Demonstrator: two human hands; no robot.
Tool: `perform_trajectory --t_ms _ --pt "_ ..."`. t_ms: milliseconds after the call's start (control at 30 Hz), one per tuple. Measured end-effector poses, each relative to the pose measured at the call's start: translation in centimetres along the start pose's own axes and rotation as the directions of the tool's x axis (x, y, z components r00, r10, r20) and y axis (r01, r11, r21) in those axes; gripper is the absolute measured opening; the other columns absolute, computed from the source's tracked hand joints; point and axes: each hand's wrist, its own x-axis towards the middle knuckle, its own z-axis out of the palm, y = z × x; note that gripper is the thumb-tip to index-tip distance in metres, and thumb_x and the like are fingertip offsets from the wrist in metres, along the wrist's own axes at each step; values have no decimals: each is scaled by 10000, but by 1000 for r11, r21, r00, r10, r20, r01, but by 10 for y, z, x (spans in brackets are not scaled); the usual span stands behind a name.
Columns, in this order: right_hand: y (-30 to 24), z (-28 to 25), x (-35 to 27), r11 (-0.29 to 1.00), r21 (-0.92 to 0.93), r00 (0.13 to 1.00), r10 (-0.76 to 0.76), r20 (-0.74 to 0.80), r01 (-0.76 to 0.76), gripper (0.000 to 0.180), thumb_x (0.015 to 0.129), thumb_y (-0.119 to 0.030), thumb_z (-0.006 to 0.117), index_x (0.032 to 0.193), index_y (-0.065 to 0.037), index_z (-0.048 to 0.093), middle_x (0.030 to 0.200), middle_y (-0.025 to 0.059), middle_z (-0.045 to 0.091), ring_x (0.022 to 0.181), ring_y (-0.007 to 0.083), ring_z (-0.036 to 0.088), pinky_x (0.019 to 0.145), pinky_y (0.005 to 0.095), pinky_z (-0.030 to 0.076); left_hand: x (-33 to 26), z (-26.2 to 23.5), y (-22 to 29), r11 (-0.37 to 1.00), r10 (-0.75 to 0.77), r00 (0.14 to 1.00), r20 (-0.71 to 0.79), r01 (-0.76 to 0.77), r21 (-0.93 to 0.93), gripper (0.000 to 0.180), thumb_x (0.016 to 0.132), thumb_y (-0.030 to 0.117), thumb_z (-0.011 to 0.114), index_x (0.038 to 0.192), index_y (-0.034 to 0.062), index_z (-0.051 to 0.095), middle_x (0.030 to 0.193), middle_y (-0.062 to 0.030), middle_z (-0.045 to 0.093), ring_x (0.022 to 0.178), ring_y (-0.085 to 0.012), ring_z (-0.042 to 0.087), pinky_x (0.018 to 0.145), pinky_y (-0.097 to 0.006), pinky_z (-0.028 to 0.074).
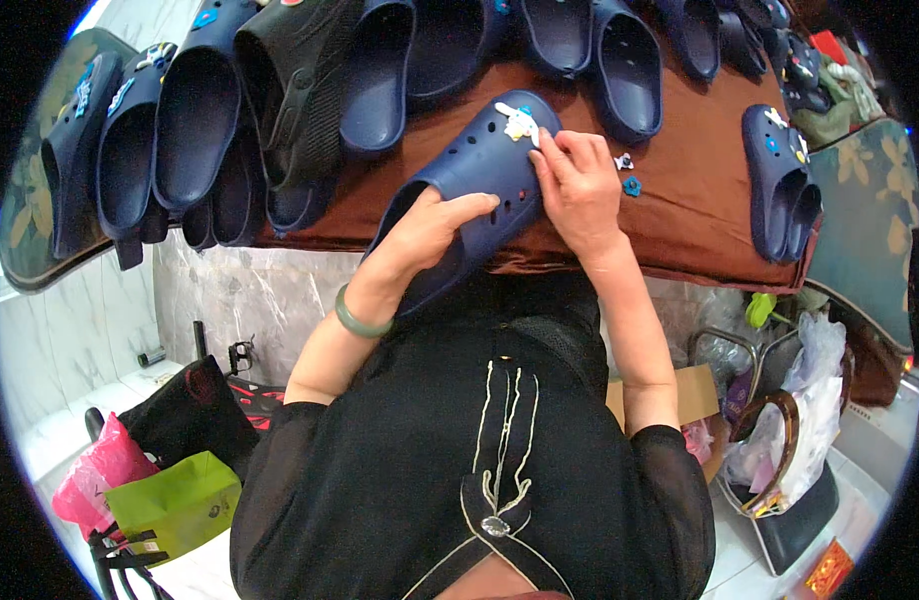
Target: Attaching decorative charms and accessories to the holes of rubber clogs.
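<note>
Shoe: the blue clog [480, 190] lies at the near edge of the brown table [680, 215].
Left hand [430, 225]: fingers wrapped round the clog's side; keep it steady.
Right hand [577, 190]: fingertips pinch the white charm [520, 122] on the toe; press straight into a hole.
Spare charms [628, 172]: lie just beside the right hand.

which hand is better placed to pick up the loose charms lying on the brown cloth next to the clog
Right. The right hand sits on the navy clog's toe, directly beside the loose charms on the brown cloth. The left hand is tucked into the clog's opening, steadying it, and farther away.
</note>
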Motion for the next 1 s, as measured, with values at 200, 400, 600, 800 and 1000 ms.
perform_trajectory --t_ms 200,400,600,800,1000 --pt "-9 -1 0 999 34 1000 5 -8 -5 251 753 -143 689 966 -27 628 911 81 569 872 260 531 742 375 435 0 -3 0 1000 -16 1000 -14 16 18 392 801 6 606 1188 -25 551 1085 -101 629 968 -191 614 863 -304 489" --pt "49 -26 -37 973 -82 971 206 -119 -216 175 808 -176 675 948 -75 645 884 76 608 843 263 577 761 387 427 -3 -2 4 999 -34 999 -27 33 -12 348 824 14 594 1168 -29 562 1084 -106 634 954 -191 624 831 -307 502" --pt "74 -50 -72 879 -120 881 470 52 -462 260 778 -233 717 982 -76 680 989 76 613 941 247 557 803 388 414 -3 -4 4 999 -36 999 -27 37 9 358 818 20 609 1170 -26 564 1096 -100 630 969 -191 615 842 -309 493" --pt "58 -45 -75 803 130 813 579 61 -582 218 749 -168 740 938 -78 680 888 66 631 865 228 574 788 349 412 -4 1 1 999 6 999 -36 -7 -34 415 809 11 615 1214 -22 535 1139 -104 610 1026 -200 589 894 -326 475" --pt "37 -40 -70 727 359 794 604 71 -585 144 752 -1 718 891 -25 686 924 69 656 883 174 610 799 285 475 -4 -2 1 1000 11 1000 -16 -11 14 410 823 34 614 1224 -5 534 1134 -91 609 1013 -187 588 886 -317 478"
